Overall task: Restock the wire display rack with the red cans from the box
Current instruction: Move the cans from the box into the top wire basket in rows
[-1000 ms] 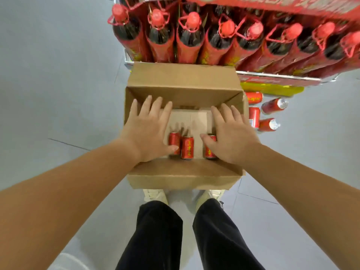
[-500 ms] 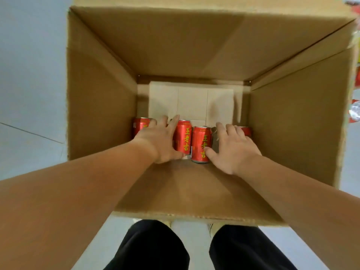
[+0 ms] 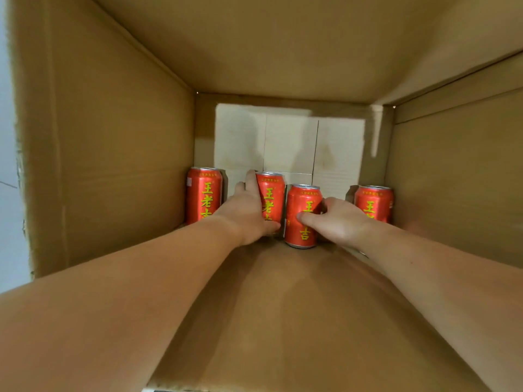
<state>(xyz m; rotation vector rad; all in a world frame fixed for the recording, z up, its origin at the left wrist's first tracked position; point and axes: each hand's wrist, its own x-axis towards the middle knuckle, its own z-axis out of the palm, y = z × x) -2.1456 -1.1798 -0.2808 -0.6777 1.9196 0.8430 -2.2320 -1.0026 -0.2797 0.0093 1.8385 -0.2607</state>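
The open cardboard box fills the view, and both my arms reach down into it. Several red cans with yellow characters stand upright along its near bottom edge. My left hand grips the second can from the left, fingers round its far side. My right hand grips the can beside it, thumb across its front. A loose can stands against the left wall and another against the right wall. The wire rack is out of view.
A pale cardboard sheet lies on the box bottom behind the cans. The box walls rise tall on all sides. A strip of grey floor shows at the far left.
My head has dropped much closer into the box, so the rack and bottles left the view. Both hands went from hovering flat over the cans to gripping one can each.
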